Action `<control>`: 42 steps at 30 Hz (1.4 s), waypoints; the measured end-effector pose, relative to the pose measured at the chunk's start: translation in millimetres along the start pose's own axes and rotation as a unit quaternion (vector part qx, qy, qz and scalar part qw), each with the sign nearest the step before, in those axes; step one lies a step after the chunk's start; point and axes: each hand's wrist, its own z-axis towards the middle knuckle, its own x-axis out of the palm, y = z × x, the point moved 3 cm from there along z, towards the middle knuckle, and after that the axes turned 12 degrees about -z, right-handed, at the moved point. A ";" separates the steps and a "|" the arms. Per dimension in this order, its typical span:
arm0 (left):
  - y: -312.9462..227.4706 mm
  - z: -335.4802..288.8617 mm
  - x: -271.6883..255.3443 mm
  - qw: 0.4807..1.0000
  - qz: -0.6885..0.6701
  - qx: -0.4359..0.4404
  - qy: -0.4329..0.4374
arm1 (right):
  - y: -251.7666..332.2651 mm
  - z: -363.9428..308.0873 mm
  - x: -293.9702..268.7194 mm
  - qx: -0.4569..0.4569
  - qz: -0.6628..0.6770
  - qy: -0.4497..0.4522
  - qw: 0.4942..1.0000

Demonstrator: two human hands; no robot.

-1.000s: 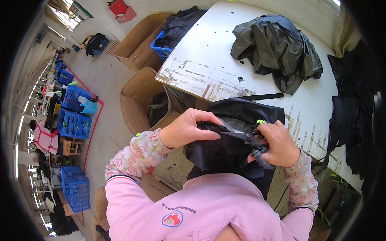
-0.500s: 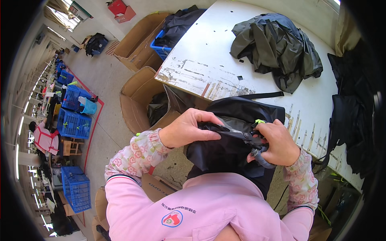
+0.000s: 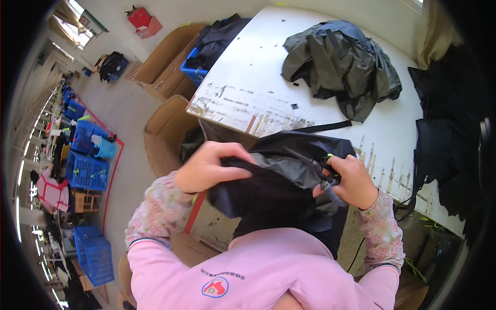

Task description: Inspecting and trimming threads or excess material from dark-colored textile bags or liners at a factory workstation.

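Note:
Across my lap and against the table edge lies a black fabric piece (image 3: pixel 274 194) with a grey inner side (image 3: pixel 292 168), perhaps a bag; its kind is not certain. My left hand (image 3: pixel 206 168) grips its black edge between thumb and fingers, slightly blurred. In my right hand (image 3: pixel 355 181) are scissors (image 3: pixel 325 183), mostly hidden by the fingers and fabric, over the right part of the piece. A bit of bright yellow-green (image 3: pixel 330 155) shows by the right thumb. One black strap (image 3: pixel 330 126) runs from the piece onto the white table (image 3: pixel 248 93).
A heap of dark grey-green fabric (image 3: pixel 341 64) lies on the table. Black pieces (image 3: pixel 444 150) hang at the right. Cardboard boxes (image 3: pixel 165 126) and a blue basket (image 3: pixel 194 67) stand left of the table. Farther left are blue crates (image 3: pixel 93 253) and a person in pink (image 3: pixel 51 191).
My left hand has moved left and spread the black fabric, showing more of the grey side. The scissors' blades, earlier beside the left fingers, are now mostly hidden in my right hand.

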 end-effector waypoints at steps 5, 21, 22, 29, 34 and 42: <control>-33.5 -89.0 -156.4 0.908 0.147 0.065 -0.388 | -100.1 40.1 -12.1 0.181 0.036 -0.170 0.968; 162.9 -55.2 -232.5 0.808 0.441 -0.020 -0.390 | -212.4 191.9 -25.3 0.448 -0.151 -0.306 0.827; 160.7 -19.7 -217.1 0.848 0.386 0.028 -0.361 | -216.9 187.3 -23.4 0.457 -0.157 -0.300 0.823; 98.0 204.0 -84.0 0.946 0.180 0.170 -0.210 | -188.1 110.8 -45.7 0.283 0.070 -0.398 0.869; 47.7 275.9 12.8 0.979 -0.145 0.130 -0.061 | -107.2 7.6 -95.3 0.216 0.280 -0.347 0.869; 64.5 171.2 187.3 0.886 -0.309 -0.065 0.339 | -33.9 -112.8 -76.6 0.184 0.407 -0.238 0.862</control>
